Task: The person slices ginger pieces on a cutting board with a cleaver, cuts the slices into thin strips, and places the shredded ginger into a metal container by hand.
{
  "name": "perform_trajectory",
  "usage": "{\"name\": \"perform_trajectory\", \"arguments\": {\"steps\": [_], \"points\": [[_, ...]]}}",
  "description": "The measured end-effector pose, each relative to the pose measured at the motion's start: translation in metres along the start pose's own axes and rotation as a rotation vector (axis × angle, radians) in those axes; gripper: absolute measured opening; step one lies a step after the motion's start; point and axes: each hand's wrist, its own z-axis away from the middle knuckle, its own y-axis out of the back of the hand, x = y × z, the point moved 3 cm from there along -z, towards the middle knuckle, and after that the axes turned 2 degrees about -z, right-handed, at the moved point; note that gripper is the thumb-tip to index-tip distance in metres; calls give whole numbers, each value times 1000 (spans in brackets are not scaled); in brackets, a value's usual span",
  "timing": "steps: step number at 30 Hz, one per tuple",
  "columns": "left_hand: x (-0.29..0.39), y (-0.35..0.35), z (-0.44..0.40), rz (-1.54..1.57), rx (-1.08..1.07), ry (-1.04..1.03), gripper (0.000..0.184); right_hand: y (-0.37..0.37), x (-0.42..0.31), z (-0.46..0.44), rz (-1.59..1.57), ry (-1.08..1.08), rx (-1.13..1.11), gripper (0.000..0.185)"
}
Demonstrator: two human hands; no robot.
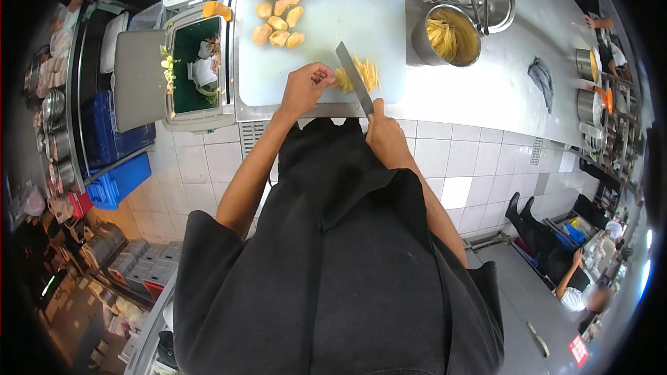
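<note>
On the white cutting board [319, 20], a small heap of yellow potato strips [368, 72] lies near the front edge. My right hand [385, 137] grips the handle of a kitchen knife [353, 76], whose wide blade slants up and left across the strips. Just left of the heap, my left hand [309, 88] has its fingers curled and pinched together; whether anything is between the fingertips is too small to make out. Several peeled potatoes [285, 5] are grouped at the board's upper left.
Right of the board stands a metal pot [451, 36] of cut strips, beside a steel bowl [504, 0] with utensils. A grey cloth [540, 83] lies farther right. An open waste bin [174, 100] adjoins the board's left side. Another person [556, 257] is at the far right.
</note>
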Motion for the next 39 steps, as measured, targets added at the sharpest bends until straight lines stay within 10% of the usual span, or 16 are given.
{"name": "perform_trajectory", "arguments": {"steps": [20,39], "points": [[12,-8,0,-247,82,-409,11,1,-8,2,45,-19,-14,24],[19,-12,-4,-464,-56,-479,39,-8,-21,10,-2,-106,5,28]]}}
